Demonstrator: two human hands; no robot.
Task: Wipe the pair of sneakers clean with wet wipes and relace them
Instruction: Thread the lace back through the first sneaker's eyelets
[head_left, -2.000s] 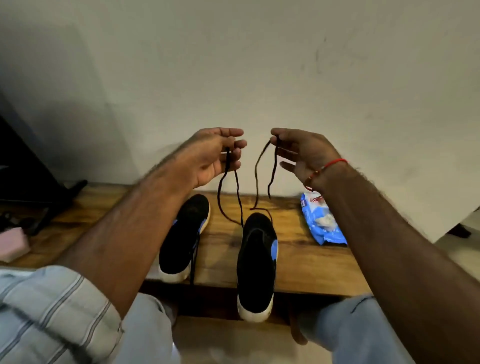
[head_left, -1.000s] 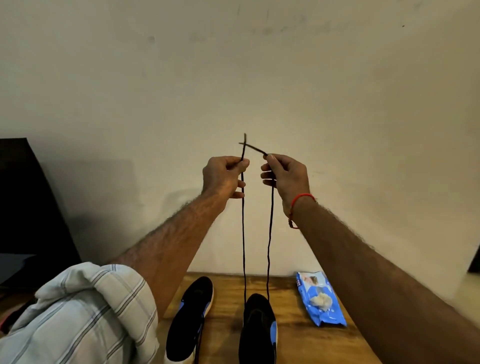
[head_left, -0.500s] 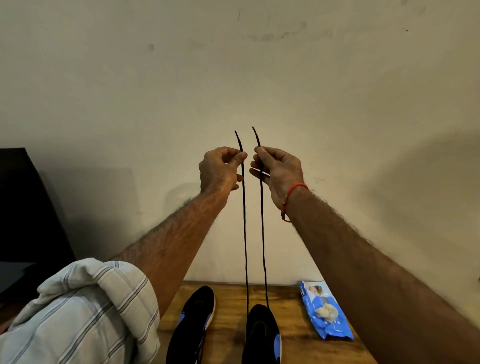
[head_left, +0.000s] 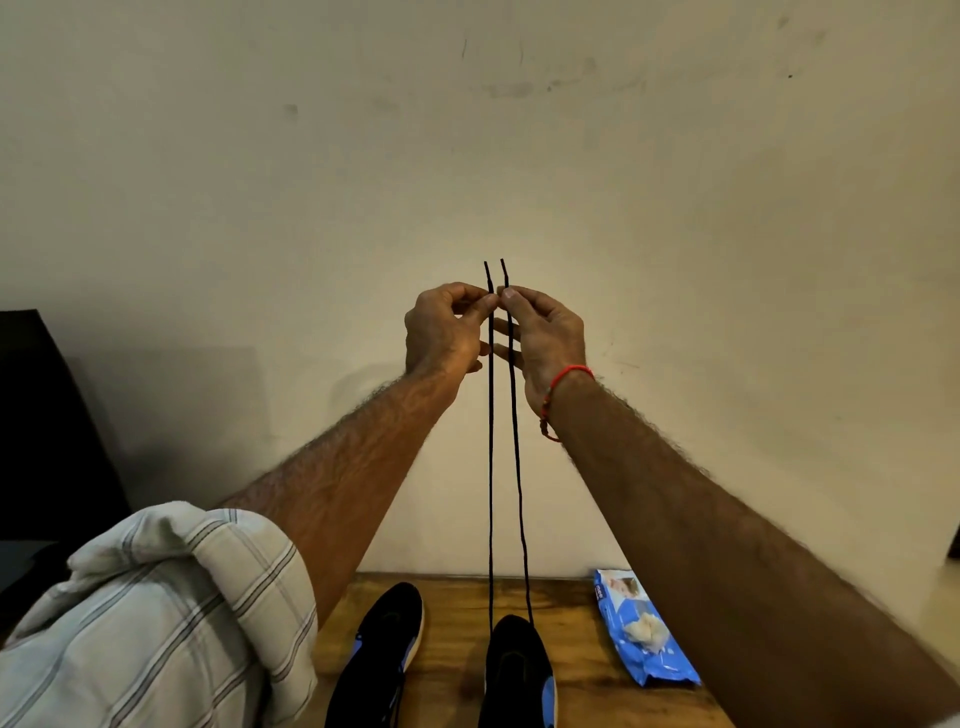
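Black-and-blue canvas sneaker (head_left: 518, 670) at bottom centre on the wooden bench now has its thin black lace (head_left: 491, 467) drawn taut, your left hand (head_left: 444, 332) and right hand (head_left: 545, 338) each pinching one end, tips brought level since half a second ago—ready for even lacing.

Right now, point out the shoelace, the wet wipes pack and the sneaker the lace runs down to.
shoelace (head_left: 490, 467): head view, left strand, midway between hands and shoe.
wet wipes pack (head_left: 644, 631): head view, middle of the blue wrapper.
sneaker (head_left: 517, 660): head view, black toe of the right-side shoe.
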